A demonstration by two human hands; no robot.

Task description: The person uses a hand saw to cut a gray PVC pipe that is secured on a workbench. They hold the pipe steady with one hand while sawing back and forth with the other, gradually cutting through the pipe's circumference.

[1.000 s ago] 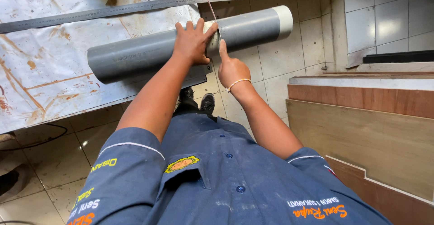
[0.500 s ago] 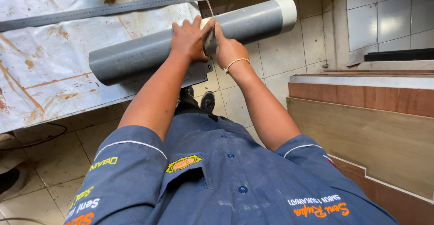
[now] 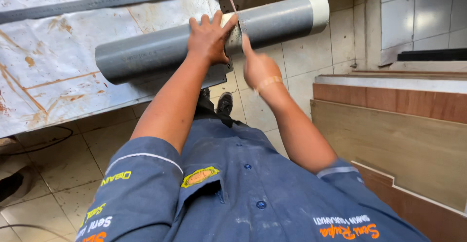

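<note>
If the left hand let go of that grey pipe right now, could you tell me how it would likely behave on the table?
The grey pipe is round and smooth, so it would probably roll. Its white-tipped end overhangs the table edge, so it might tip or slide off once the left hand lifts. It looks stiff, not floppy, and, as a hollow-looking plastic tube, probably light for its size.

Workshop, metal-topped bench (image 3: pixel 58 71), stacked wood boards (image 3: pixel 408 140)
</note>
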